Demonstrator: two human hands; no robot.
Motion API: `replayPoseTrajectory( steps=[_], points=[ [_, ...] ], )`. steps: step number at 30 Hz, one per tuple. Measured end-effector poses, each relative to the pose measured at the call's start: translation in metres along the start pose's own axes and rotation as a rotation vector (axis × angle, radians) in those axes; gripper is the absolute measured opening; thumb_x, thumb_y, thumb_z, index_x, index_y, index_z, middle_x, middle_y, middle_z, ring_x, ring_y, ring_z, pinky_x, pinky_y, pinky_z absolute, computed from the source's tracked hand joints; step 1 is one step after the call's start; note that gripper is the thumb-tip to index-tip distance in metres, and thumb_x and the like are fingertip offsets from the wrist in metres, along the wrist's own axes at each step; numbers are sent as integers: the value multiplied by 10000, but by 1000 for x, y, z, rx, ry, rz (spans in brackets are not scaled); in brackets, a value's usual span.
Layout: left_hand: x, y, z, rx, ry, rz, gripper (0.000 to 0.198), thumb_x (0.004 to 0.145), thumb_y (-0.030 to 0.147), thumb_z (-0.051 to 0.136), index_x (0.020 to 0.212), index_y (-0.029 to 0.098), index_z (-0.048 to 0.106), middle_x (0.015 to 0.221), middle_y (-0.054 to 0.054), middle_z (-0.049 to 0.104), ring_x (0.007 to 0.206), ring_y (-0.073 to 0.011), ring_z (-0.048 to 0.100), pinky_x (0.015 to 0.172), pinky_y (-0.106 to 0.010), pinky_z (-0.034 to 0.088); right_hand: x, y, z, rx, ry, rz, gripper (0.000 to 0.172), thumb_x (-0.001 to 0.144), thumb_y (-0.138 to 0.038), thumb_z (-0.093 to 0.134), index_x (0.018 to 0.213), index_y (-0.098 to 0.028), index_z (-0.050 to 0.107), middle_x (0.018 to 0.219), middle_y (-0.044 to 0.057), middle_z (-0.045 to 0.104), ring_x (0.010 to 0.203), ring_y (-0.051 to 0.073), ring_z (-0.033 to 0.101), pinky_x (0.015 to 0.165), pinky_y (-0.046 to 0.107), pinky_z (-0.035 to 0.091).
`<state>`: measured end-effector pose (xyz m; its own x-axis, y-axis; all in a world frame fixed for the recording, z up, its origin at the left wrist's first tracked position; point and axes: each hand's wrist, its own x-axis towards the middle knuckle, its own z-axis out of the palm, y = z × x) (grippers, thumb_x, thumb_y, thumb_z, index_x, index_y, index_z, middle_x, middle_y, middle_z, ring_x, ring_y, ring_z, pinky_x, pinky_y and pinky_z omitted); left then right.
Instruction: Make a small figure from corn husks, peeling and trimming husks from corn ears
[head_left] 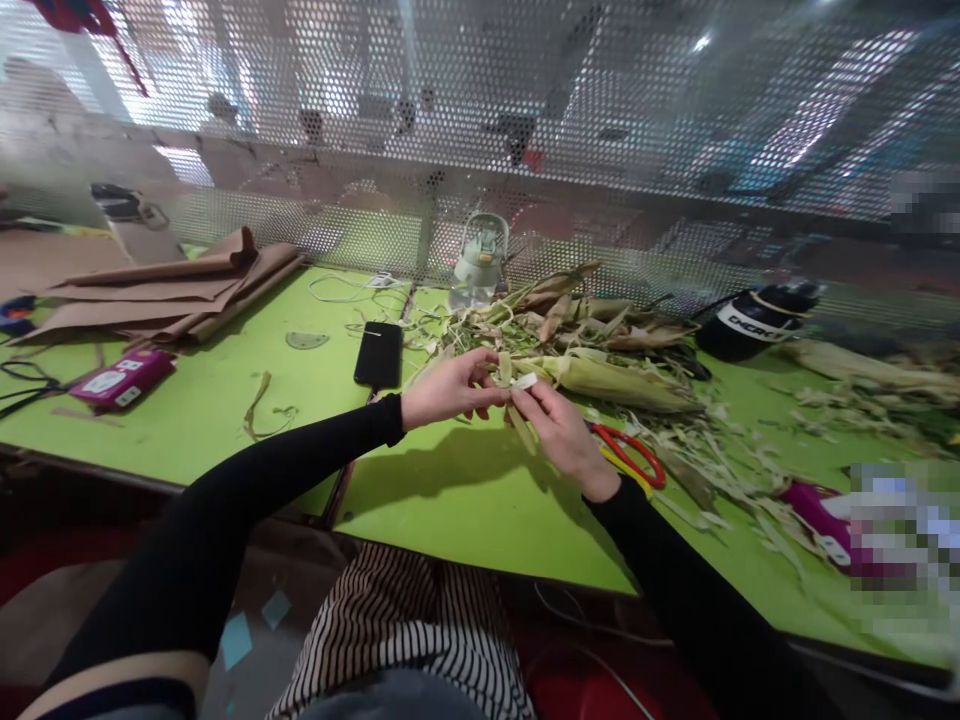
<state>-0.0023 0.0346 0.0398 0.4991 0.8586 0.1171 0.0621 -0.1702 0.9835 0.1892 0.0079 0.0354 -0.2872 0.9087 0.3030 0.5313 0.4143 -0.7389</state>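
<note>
My left hand (448, 388) and my right hand (561, 432) meet above the green table (465, 500), both in black sleeves. Their fingers pinch a small strip of pale corn husk (517, 382) between them. A longer husk strip (522, 428) hangs down under my right hand. Just behind the hands lies an ear of corn in its husk (607, 380), in front of a heap of husks and leaves (585, 310). Red-handled scissors (634, 455) lie right of my right wrist.
A black phone (379, 354) lies left of the hands, with a pale green bottle (480, 258) behind it. Brown paper sheets (172, 290) and a pink box (124, 378) sit at the left. A black cap (750, 320) and husk scraps (720, 470) lie at the right. Perforated metal screen (525, 130) backs the table.
</note>
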Motion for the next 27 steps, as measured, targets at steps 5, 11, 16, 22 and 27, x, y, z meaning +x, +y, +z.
replayPoseTrajectory(
  steps=[5,11,16,22,27],
  points=[
    [-1,-9,0,103,-14,60,189,888,260,648,978,154,520,737,25,664,559,-61,609,493,-163,432,-2,5,6,68,-32,-2,359,971,-530,464,922,-195,581,783,23,642,689,161,592,642,303,494],
    [-16,-27,2,784,124,644,198,979,332,519,1023,172,626,840,-53,741,677,-124,669,611,-233,488,-15,6,5,-20,7,-266,251,930,-447,602,1019,-212,593,907,59,700,778,202,670,662,351,569],
    [-17,-28,-2,929,222,1025,235,1026,283,412,916,197,600,759,-23,747,590,-101,634,606,-231,473,-24,10,2,-105,137,-379,159,919,-332,642,1032,-224,608,939,63,723,797,198,704,709,350,596],
    [-22,-20,3,793,217,1027,69,984,223,502,993,194,564,840,-36,769,642,-112,684,615,-233,496,-29,7,0,-81,184,-479,50,919,-234,634,967,-230,621,868,29,701,786,179,662,698,322,548],
    [-29,-4,4,389,-79,370,318,996,287,435,1261,124,501,906,-75,761,596,-93,676,559,-205,511,-26,5,-5,355,8,-10,180,944,-397,597,957,-220,623,773,-8,603,668,135,570,622,278,495]
  ],
)
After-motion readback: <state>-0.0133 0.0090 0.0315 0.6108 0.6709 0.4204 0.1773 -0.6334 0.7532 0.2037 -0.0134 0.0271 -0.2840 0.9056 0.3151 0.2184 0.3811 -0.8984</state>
